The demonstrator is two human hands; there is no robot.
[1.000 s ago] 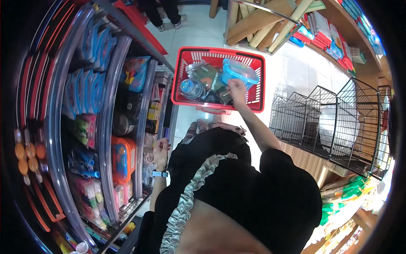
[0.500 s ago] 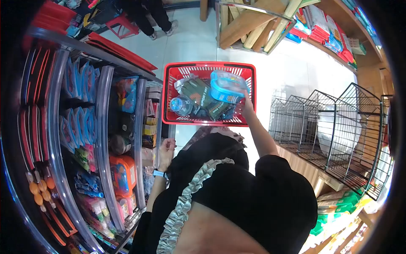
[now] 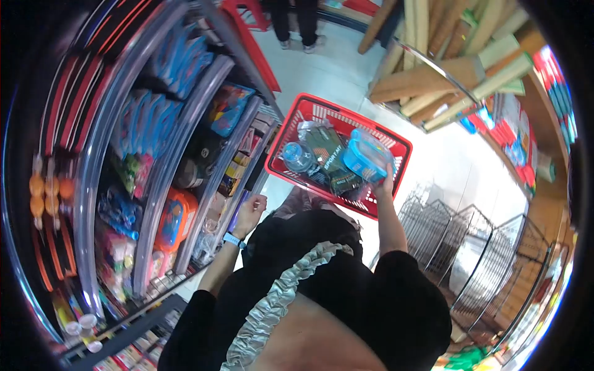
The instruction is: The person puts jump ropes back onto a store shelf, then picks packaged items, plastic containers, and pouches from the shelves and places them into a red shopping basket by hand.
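A red plastic shopping basket [image 3: 283,137] is in front of me. My right hand [image 3: 385,184] reaches over its near right rim and is closed on the end of a blue plastic container [image 3: 365,157] with a clear lid. Beside that container lie a dark green package [image 3: 327,148] with "SPORT" lettering and a clear plastic bottle [image 3: 298,157] with a blue top. My left hand [image 3: 251,210], with a pale blue watch on the wrist, hangs by the shelves, fingers loosely curled, with nothing visible in it. The right fingertips are partly hidden.
Shelves with clear edge strips [image 3: 162,185] run along my left, holding bagged goods and an orange box [image 3: 176,219]. Wire baskets [image 3: 476,247] stand at right. Wooden rolling pins and boards [image 3: 433,77] fill a metal rack ahead. A person's legs [image 3: 303,25] show at the far end.
The view has turned, so the basket now appears slanted and further right. My right hand stays on the blue container. The left hand remains beside the shelves, its fingers curled.
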